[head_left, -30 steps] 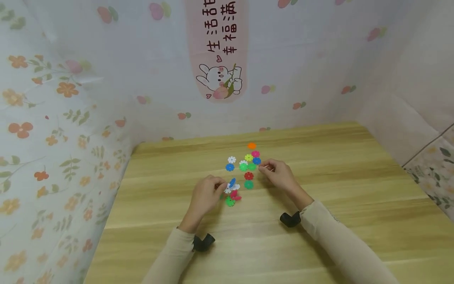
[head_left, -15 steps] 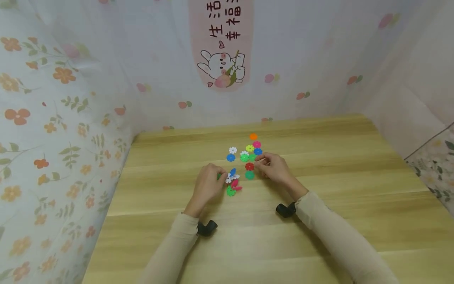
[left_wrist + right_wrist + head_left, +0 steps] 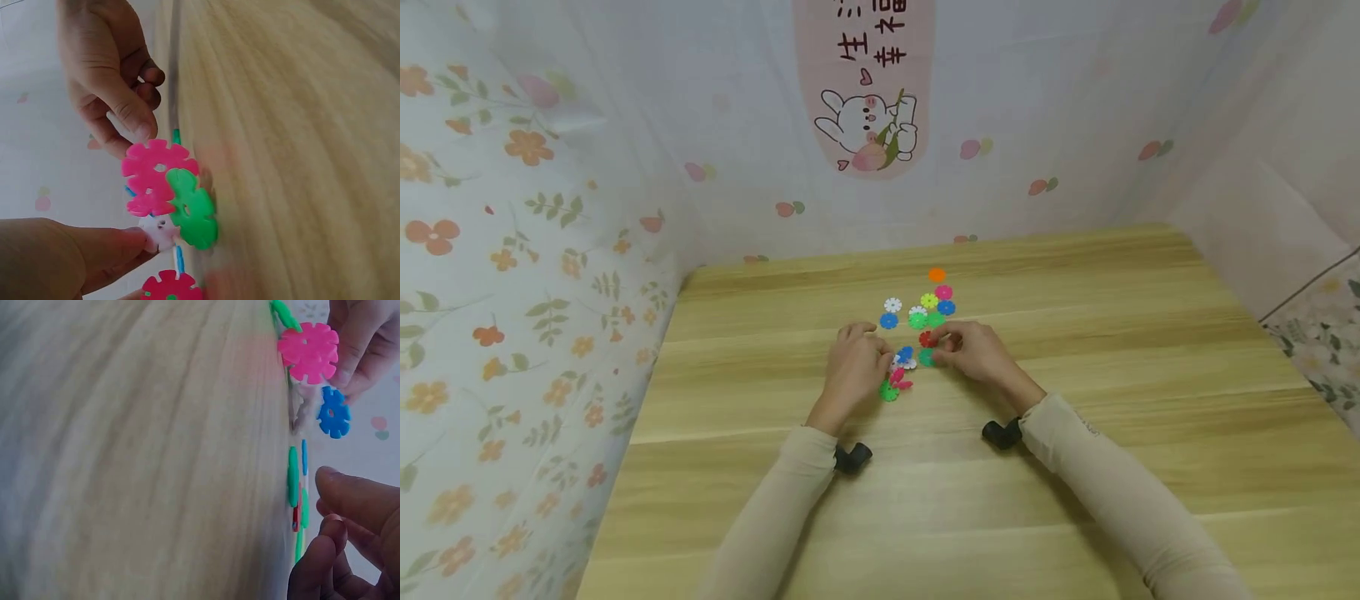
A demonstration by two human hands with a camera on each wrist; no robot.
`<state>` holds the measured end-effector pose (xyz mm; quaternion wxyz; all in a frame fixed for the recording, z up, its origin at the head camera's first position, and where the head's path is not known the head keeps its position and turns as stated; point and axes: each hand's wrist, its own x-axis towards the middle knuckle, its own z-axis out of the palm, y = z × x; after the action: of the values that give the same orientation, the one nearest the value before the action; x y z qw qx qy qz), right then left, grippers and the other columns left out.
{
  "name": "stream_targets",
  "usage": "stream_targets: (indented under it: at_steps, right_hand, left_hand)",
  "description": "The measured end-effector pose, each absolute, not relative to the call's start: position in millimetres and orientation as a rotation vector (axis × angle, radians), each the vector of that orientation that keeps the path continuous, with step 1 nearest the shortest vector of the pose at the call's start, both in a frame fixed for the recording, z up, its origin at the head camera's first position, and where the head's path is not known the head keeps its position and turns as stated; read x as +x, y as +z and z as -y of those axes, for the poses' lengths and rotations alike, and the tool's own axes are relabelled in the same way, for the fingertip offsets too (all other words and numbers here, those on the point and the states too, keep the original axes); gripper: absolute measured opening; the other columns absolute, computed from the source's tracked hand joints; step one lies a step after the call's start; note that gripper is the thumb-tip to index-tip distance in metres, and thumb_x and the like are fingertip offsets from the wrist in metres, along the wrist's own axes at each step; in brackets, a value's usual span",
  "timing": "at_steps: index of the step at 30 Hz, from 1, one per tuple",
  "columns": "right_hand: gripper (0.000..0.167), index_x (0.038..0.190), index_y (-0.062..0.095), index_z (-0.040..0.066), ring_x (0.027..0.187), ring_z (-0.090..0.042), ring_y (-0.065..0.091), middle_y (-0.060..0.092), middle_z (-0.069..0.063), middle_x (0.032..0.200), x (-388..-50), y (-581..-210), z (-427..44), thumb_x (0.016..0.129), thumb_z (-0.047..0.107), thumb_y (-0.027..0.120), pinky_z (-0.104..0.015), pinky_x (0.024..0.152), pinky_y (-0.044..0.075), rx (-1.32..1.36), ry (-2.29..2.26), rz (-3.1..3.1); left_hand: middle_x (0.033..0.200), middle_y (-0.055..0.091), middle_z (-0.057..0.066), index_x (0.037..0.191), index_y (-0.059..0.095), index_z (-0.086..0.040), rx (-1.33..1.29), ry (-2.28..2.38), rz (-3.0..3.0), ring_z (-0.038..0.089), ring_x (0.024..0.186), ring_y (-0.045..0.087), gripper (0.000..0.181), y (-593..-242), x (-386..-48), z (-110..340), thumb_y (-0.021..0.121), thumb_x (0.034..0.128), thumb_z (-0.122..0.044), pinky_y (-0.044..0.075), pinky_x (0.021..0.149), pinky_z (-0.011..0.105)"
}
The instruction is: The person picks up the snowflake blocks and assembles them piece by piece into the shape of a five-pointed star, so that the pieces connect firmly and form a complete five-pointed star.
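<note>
Slotted flower-shaped plastic discs are joined into a small cluster. In the left wrist view it shows a pink disc (image 3: pixel 156 165), a green disc (image 3: pixel 194 209) and a white disc (image 3: pixel 158 232). My left hand (image 3: pixel 857 362) pinches the white disc, thumb on its face. A blue disc (image 3: pixel 334 412) stands out from the cluster in the right wrist view. My right hand (image 3: pixel 973 354) is just right of the cluster, fingertips over the loose red disc (image 3: pixel 927 339) and dark green disc (image 3: pixel 927 357). Its thumb and bent fingers are apart in the right wrist view, with nothing seen between them.
Loose flat discs lie farther back on the wooden table (image 3: pixel 1075 333): an orange disc (image 3: pixel 937 275), a yellow disc (image 3: pixel 929 301), a blue disc (image 3: pixel 889 321), a white disc (image 3: pixel 892 305) and several more. A patterned cloth (image 3: pixel 737 150) hangs behind the table.
My right hand has come nearer the cluster, from beside the blue disc to the red and dark green discs. The left hand has turned, shifting the cluster slightly. The head view has tilted down.
</note>
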<state>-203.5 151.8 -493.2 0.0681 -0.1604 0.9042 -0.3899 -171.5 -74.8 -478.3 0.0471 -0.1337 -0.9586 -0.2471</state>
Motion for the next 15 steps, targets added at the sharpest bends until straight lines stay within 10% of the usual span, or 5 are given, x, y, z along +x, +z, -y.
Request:
stream_targets:
  at_steps: [15]
  right_hand:
    - [0.031, 0.119, 0.073, 0.014, 0.070, -0.013, 0.053, 0.063, 0.004, 0.078, -206.1, -496.7, -152.1, 0.089, 0.008, 0.074, -0.030, 0.064, 0.043, -0.693, -0.931, -2.758]
  left_hand:
    - [0.149, 0.036, 0.021, 0.127, 0.062, 0.001, -0.250, -0.731, 2.811, 0.038, 0.138, 0.030, 0.040, -477.6, -162.9, 67.4, 0.068, 0.0961, -0.024, 0.038, 0.104, 0.055]
